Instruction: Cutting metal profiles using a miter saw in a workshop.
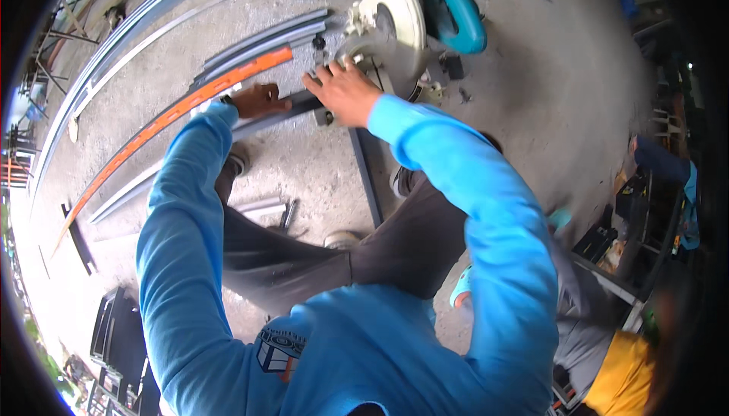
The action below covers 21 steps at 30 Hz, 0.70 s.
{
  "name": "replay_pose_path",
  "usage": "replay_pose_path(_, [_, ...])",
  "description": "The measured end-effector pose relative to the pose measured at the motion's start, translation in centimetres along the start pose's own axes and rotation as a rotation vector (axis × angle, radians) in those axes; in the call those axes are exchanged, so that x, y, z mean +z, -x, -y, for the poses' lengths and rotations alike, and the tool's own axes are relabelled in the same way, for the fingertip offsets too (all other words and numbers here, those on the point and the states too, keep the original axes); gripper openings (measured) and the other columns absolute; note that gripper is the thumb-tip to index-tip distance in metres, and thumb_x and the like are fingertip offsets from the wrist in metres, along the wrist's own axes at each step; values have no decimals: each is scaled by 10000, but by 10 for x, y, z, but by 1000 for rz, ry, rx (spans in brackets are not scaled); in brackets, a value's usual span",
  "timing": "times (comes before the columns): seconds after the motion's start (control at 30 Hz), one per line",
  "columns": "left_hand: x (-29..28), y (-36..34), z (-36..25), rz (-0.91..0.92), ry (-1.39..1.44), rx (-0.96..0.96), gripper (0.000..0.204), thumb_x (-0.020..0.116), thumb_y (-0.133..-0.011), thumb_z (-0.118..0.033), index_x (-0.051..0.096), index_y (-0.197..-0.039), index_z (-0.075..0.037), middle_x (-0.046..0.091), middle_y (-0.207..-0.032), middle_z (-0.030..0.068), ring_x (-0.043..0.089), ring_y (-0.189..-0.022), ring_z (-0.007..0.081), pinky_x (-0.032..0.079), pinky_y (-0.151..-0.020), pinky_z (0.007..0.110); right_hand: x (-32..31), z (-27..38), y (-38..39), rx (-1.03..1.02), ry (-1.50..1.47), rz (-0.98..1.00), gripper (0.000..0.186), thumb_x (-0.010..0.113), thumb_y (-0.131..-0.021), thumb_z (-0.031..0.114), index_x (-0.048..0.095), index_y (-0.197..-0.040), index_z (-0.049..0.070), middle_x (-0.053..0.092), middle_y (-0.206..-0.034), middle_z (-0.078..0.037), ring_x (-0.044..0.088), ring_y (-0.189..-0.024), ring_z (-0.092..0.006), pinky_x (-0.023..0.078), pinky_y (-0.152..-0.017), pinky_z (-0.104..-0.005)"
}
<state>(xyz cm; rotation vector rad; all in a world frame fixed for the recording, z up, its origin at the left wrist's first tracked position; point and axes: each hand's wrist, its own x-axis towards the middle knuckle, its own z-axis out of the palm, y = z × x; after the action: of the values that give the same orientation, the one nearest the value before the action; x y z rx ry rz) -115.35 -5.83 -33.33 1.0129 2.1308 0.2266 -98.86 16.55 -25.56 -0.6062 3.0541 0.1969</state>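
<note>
A dark grey metal profile (301, 104) runs into the base of a cut-off saw with a cream blade guard (402, 17) and a teal handle (462, 19). My left hand (260, 101) is closed on this profile, its fingers curled over the top, left of the saw. Close to the saw's base, my right hand (345, 91) lies over the profile with its fingers apart and reaching past it. The hand and the guard hide where the profile meets the blade. Beyond my left hand lies a long orange slotted bar (205, 91).
Several grey metal profiles (262, 40) lie past the orange bar. Another dark bar (366, 177) crosses the concrete floor between my feet. A small tool (288, 215) lies near my left foot. Another person in a yellow garment (621, 370) is at the lower right.
</note>
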Motion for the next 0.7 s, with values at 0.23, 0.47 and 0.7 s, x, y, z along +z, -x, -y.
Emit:
replay_pose_path(0.23, [-24, 36, -44, -143, 184, 138, 551, 704, -894, -473, 536, -1243, -82, 631, -1147, 178, 622, -1069, 319, 482, -946, 429, 24, -13, -36, 61, -370, 197, 650, 739, -656, 158, 498, -1242, 10, 688, -941, -218, 694, -902, -396, 562, -761, -433])
replay_pose_path(0.47, [-4, 14, -17, -54, -197, 133, 642, 856, -628, -234, 572, -1175, -55, 691, -1035, 220, 667, -1031, 399, 530, -854, 501, 33, 31, -48, 302, -501, -372, 443, 734, -746, 179, 559, -1133, 53, 603, -1088, -148, 584, -1050, -344, 449, -900, -501])
replay_pose_path(0.7, [-43, -10, 38, 28, -152, 261, 963, 819, -628, -92, 391, -1490, -127, 581, -1315, 115, 562, -971, 251, 491, -849, 376, 236, 138, 45, 1317, -705, -451, 696, 679, -879, 223, 351, -1415, -77, 508, -1355, -277, 511, -1276, -407, 428, -1068, -466])
